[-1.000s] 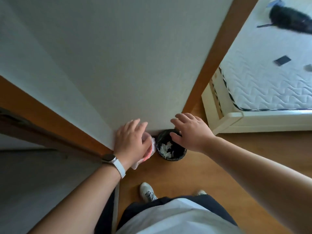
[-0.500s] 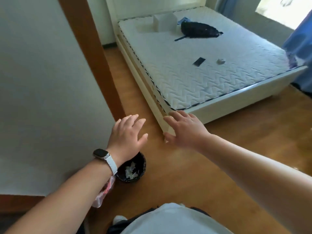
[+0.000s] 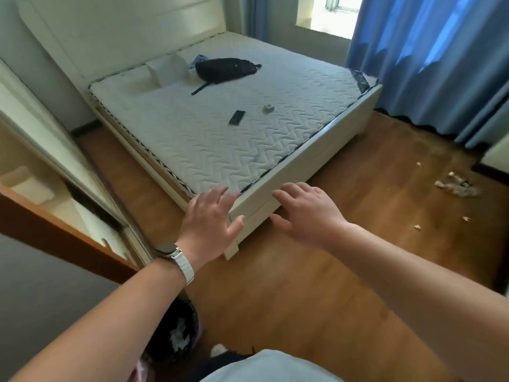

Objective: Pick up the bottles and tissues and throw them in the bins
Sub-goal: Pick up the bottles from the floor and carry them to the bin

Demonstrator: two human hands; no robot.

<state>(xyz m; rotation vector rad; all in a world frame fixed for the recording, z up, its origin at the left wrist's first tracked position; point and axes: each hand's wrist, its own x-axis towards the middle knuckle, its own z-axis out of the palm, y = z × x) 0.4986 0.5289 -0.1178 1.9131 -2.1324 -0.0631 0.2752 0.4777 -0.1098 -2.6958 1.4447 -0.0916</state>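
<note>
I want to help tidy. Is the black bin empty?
Not empty: white crumpled tissues show inside the black bin, though part of it is hidden.

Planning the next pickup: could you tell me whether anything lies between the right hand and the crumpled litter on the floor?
Nothing visible does: only bare floor separates the right hand from the crumpled litter; the bed lies left of that path.

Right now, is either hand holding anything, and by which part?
Nothing is held: the left hand and right hand are both open, fingers spread.
</note>
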